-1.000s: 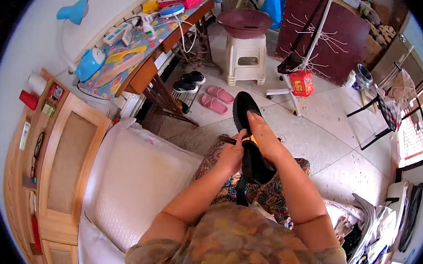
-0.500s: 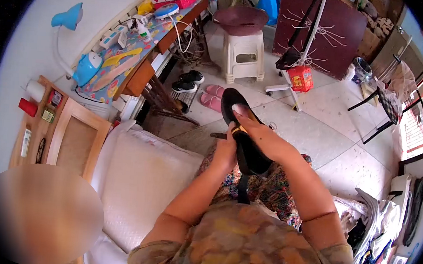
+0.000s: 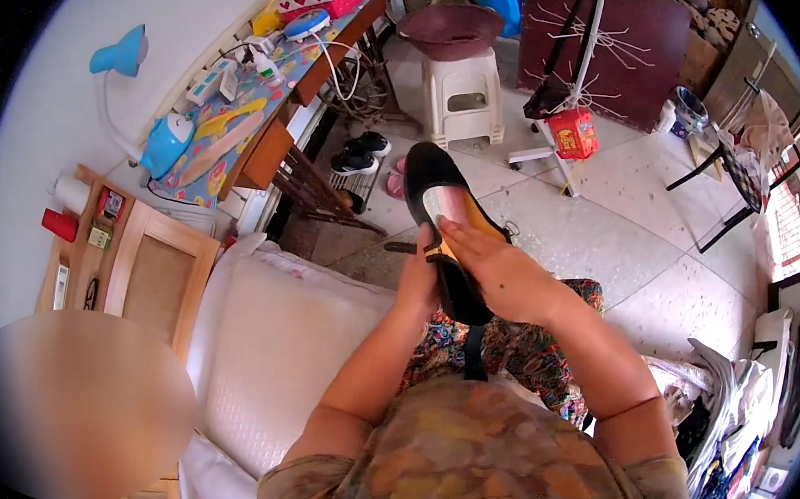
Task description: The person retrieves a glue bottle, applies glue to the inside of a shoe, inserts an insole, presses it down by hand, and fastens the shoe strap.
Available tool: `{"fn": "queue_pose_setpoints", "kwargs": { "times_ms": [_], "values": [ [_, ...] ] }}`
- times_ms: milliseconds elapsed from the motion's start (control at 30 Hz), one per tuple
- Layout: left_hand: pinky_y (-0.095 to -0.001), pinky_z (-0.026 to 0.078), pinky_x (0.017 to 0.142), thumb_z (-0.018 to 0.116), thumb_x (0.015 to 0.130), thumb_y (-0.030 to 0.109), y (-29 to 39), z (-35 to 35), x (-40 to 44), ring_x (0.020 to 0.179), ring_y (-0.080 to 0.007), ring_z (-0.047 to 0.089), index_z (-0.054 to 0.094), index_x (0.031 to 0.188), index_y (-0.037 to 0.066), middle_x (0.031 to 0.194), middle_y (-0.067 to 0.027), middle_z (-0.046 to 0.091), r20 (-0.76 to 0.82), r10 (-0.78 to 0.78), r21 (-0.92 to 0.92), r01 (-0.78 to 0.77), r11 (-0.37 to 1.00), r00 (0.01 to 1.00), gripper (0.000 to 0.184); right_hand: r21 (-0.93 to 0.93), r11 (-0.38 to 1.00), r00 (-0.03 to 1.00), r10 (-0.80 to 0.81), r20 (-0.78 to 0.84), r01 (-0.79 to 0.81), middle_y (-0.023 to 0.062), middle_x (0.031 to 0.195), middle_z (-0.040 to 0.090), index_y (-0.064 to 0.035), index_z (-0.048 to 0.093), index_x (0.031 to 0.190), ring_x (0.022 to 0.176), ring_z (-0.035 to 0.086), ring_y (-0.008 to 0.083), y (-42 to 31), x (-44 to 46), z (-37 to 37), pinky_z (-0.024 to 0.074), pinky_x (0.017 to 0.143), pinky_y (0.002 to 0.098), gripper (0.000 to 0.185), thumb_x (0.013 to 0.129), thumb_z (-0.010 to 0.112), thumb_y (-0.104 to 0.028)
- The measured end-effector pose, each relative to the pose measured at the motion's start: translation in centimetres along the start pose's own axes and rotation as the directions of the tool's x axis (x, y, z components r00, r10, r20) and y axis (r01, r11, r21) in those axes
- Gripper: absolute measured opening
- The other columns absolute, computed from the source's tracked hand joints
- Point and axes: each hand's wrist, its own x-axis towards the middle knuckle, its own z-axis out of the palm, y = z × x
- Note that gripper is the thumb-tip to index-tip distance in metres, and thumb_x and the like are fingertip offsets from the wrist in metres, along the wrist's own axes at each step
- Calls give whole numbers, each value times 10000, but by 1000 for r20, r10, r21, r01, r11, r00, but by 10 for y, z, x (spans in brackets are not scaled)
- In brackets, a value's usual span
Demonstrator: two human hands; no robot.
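A black strap shoe [image 3: 435, 171] is held in front of my lap, its toe pointing away from me. My left hand [image 3: 419, 277] is closed around its left side, near the strap [image 3: 402, 247] that sticks out to the left. Across the opening lies my right hand [image 3: 507, 277], fingers together and reaching into the shoe over the insole [image 3: 444, 203]. That insole looks pale towards the toe and yellow-orange along the right edge. A small buckle [image 3: 511, 229] shows on the shoe's right side. My right thumb is hidden.
Beside me on the left is a pale padded seat [image 3: 295, 353]. Pink slippers [image 3: 396, 185] and black sneakers [image 3: 355, 161] lie on the floor ahead. Further off stand a white stool [image 3: 464, 96] with a dark basin, a cluttered desk [image 3: 265, 129], a wheeled rack [image 3: 555, 149] and a chair [image 3: 739, 176].
The shoe has turned so its opening faces me more, and its toe has shifted left. My right hand has moved further over the opening, with more of the insole showing.
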Motion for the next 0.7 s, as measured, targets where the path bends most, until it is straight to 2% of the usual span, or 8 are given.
{"fn": "queue_pose_setpoints", "kwargs": {
  "times_ms": [100,167,300,367,467,567,667,700],
  "values": [
    [-307,439,763,386,874,403,5,5,-5,882,-173,539,461,1080,9,983,-81,546,7,5,30,-5,1000,1000,451,23,1000,999,-17,-48,19,191,1282,334,15,345,1222,1171,348,316,0,0,2,308,964,342,507,731,463,-28],
    [-322,435,772,368,877,410,3,-1,0,902,-191,532,449,1102,11,1014,-91,532,111,54,10,-55,998,992,465,49,999,997,-20,-77,24,189,1277,342,14,350,1219,1164,356,318,0,1,3,311,963,344,504,730,462,-30],
    [-328,424,798,356,876,427,-3,-16,12,922,-212,525,449,1107,15,1024,-100,529,102,39,30,-42,999,994,481,-13,998,993,-56,-102,55,188,1251,377,23,388,1185,1140,386,313,4,5,13,327,950,352,476,715,449,-12],
    [-333,405,834,368,869,436,-6,-18,14,961,-217,506,446,1111,20,1051,-103,518,130,-3,-91,15,996,992,487,-8,998,993,-56,-101,56,188,1232,400,25,418,1157,1129,400,311,10,8,17,343,939,357,446,715,466,2],
    [-347,381,868,364,860,460,-2,-14,11,1004,-225,480,426,1138,27,1082,-106,500,111,31,-55,-25,998,993,518,146,989,983,6,-181,21,196,1123,489,13,465,1116,1047,469,323,6,7,14,374,902,355,400,716,464,16],
    [-357,365,885,332,859,483,13,2,1,1025,-232,466,391,1184,41,1137,-90,470,87,36,-17,-35,999,996,552,263,961,960,154,-233,-90,160,898,573,-54,529,1043,817,554,314,-5,4,-6,395,845,365,284,765,475,-36],
    [-344,366,886,320,873,450,11,-11,8,1032,-228,463,380,1204,64,1162,-79,453,129,68,-70,-60,996,989,512,119,991,990,69,-123,-55,122,882,580,-65,553,989,796,562,274,-11,-5,-23,373,858,409,211,790,494,-103],
    [-339,376,874,319,881,425,10,-15,11,1026,-222,468,380,1204,62,1151,-78,460,191,127,2,-130,992,973,490,121,991,990,72,-124,-57,122,882,580,-65,553,989,796,562,274,-13,-7,-18,373,858,409,211,790,494,-103]
  ]
}}
